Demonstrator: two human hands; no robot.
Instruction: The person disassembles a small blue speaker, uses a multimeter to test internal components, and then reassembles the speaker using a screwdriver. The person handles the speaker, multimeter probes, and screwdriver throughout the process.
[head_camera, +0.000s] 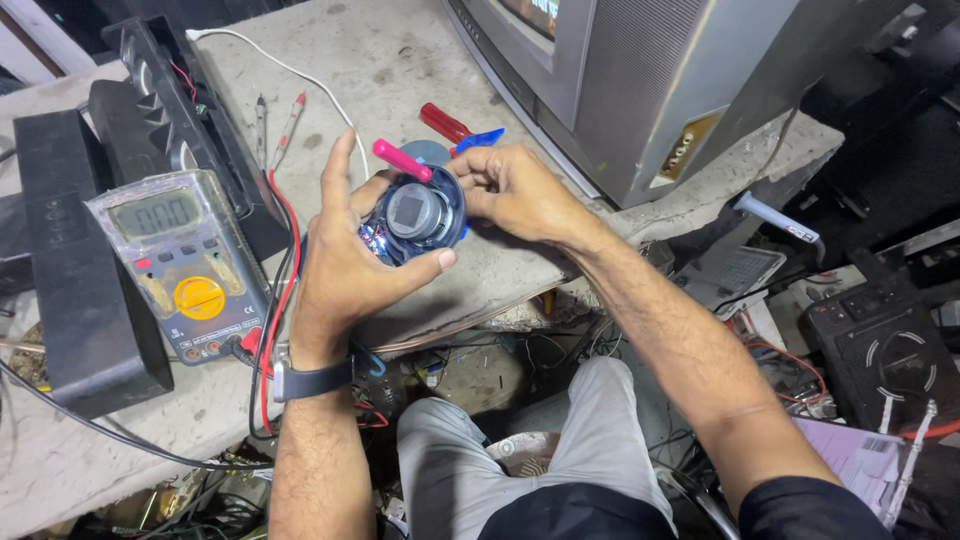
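Left hand (345, 255) cups a small round speaker (415, 215) at frame centre, fingers half curled; right hand (510, 190) pinches its rim beside a pink-handled tool (402, 160). Held above the desk (380, 60) edge, a loosened grip could drop it, straining its thin wires.

Bare forearms, dark sleeve

The left wrist wore a dark watch band (312, 380); grey trousers (520, 450) and a black shirt showed below.
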